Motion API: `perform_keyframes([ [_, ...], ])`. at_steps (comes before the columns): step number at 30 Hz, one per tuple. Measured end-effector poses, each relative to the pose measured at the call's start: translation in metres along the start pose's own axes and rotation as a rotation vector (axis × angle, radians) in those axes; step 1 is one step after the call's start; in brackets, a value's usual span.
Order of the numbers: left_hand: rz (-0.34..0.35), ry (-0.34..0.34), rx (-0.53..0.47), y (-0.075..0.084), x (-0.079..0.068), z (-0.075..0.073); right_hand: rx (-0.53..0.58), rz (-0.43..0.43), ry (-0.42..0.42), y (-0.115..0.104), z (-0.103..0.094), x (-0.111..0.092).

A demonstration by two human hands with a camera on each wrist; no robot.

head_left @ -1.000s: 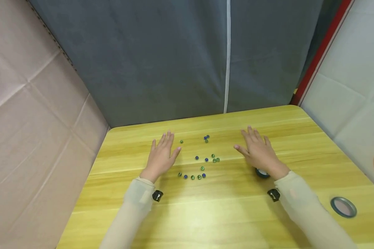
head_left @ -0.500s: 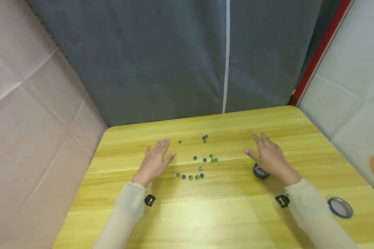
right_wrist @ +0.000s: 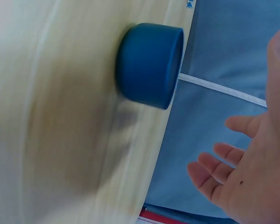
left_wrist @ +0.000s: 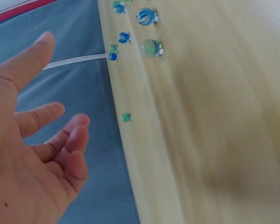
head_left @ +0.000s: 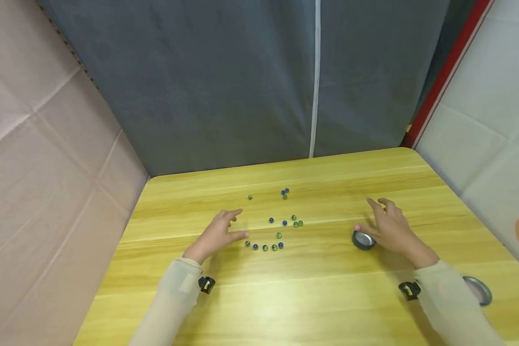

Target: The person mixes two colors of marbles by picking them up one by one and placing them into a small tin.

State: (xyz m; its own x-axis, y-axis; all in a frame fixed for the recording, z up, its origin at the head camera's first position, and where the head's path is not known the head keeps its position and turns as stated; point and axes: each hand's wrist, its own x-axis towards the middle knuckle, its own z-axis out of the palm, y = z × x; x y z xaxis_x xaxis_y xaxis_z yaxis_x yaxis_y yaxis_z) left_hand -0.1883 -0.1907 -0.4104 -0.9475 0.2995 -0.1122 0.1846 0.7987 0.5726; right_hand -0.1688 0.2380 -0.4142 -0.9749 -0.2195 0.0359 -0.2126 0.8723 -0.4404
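Marbles [head_left: 278, 235] of green and blue glass lie scattered over the middle of a wood-grain table [head_left: 259, 298] in the head view, some clustered, others apart; five form a shallow curve on the side nearest the person. Just left of them hovers the left hand [head_left: 218, 233], thumb held away from the loosely bent fingers, its tip near the leftmost marble of the curve. At the other side, the right hand [head_left: 389, 228] is beside a dark round tin [head_left: 364, 240] whose mouth faces up; its thumb tip appears at the rim, the other fingers bent and spread. Farther right lies a round metal-rimmed lid [head_left: 481, 290], partly hidden by the right sleeve [head_left: 454, 302]. Behind the table hangs a grey curtain [head_left: 225, 86] with a pale seam.

From the left wrist, the palm shows, thumb and index finger spread, the remaining fingers curled more closely together, with marbles on the table beyond.

From the right wrist, the tin shows blue, standing on the table apart from the hand, whose thumb stands clear of its half-curled fingers.
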Motion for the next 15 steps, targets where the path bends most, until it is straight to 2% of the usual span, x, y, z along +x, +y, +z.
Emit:
perform_keyframes([
  [4,-0.002,-0.03,-0.067,-0.002,0.003,0.004,0.01,0.007,-0.018,0.007,0.001,-0.005],
  [11,-0.017,-0.07,-0.152,-0.016,0.006,0.011,0.023,-0.008,-0.038,0.017,0.006,-0.012],
  [15,-0.024,-0.087,-0.178,-0.021,0.006,0.015,0.075,-0.011,-0.068,0.019,0.009,-0.014],
])
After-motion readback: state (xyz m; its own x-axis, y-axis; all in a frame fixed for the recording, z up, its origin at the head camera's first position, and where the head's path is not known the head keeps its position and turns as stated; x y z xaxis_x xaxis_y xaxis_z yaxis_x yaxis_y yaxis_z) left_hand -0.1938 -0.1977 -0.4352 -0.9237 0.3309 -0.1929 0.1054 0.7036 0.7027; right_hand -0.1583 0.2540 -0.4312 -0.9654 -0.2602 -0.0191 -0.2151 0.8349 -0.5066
